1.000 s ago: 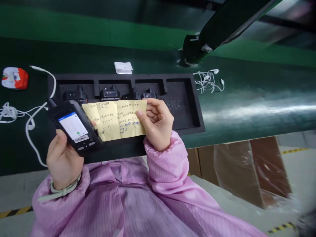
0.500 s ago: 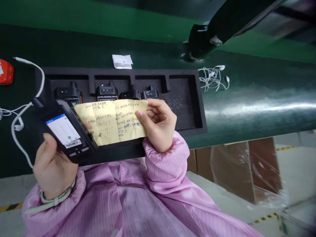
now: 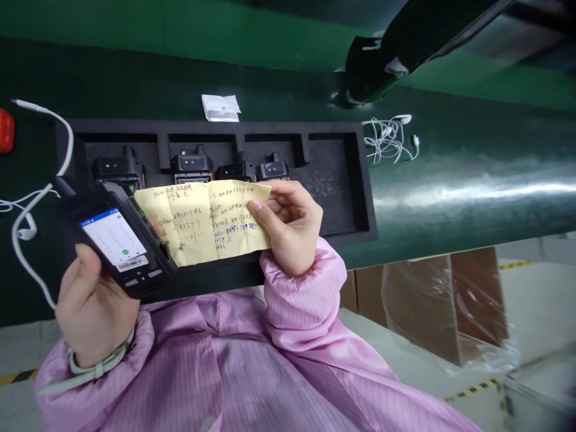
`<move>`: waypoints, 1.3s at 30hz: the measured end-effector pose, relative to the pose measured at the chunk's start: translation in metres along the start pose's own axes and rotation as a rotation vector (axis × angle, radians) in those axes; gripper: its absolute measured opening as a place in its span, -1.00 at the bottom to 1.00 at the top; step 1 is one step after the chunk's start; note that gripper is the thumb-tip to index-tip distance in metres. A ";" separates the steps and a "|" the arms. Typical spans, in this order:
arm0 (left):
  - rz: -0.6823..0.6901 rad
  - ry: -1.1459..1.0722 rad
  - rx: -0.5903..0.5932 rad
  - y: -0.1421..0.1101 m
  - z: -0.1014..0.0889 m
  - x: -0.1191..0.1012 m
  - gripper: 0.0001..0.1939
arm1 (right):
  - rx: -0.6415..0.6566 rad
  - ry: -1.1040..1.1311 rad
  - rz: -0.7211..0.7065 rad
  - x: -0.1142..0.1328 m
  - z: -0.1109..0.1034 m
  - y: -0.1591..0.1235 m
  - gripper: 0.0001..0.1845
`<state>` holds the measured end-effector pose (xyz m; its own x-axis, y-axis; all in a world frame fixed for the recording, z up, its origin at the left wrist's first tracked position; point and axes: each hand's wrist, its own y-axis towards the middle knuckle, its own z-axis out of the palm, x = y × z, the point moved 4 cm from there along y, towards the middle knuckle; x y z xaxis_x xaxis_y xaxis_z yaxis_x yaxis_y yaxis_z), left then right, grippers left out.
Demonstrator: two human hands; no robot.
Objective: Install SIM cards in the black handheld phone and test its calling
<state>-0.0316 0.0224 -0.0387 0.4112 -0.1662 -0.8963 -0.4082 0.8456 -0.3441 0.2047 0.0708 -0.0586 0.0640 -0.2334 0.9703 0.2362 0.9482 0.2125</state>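
My left hand (image 3: 96, 306) is closed around a black handheld radio (image 3: 119, 240) with a stub antenna. The radio's lit screen shows a dial pad with a green call button, and a barcode label sits below it. A yellow handwritten note (image 3: 202, 225) with fold creases stretches from behind the radio to my right hand (image 3: 290, 225), which pinches its right end between thumb and fingers. The note's left end is partly hidden by the radio. Beyond the note, several similar radios (image 3: 193, 163) lie in the compartments of a black foam tray (image 3: 279, 129).
A small white packet (image 3: 221, 108) lies behind the tray. White earphones (image 3: 389, 138) are coiled at its right, and a white cable (image 3: 20, 240) curves at the left. A red object (image 3: 6, 131) is cut off at the left edge. A dark post (image 3: 369, 72) rises at the back.
The view has shifted, so the radio and my left hand appear farther left and slightly lower. Both hands keep their holds on the radio and the note.
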 end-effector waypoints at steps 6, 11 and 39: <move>-0.007 -0.010 0.008 0.001 0.000 0.000 -0.50 | 0.007 -0.016 0.016 -0.002 -0.001 0.000 -0.81; -0.025 -0.052 0.009 0.000 0.002 -0.001 -0.54 | 0.015 -0.034 0.008 -0.002 0.000 0.000 -0.78; -0.050 -0.046 -0.013 -0.001 0.002 -0.001 -0.54 | 0.027 -0.743 -0.532 0.024 0.014 -0.015 -0.77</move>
<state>-0.0301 0.0225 -0.0366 0.4681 -0.1843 -0.8643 -0.3967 0.8301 -0.3919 0.1893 0.0544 -0.0373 -0.6893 -0.4510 0.5669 0.0326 0.7624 0.6463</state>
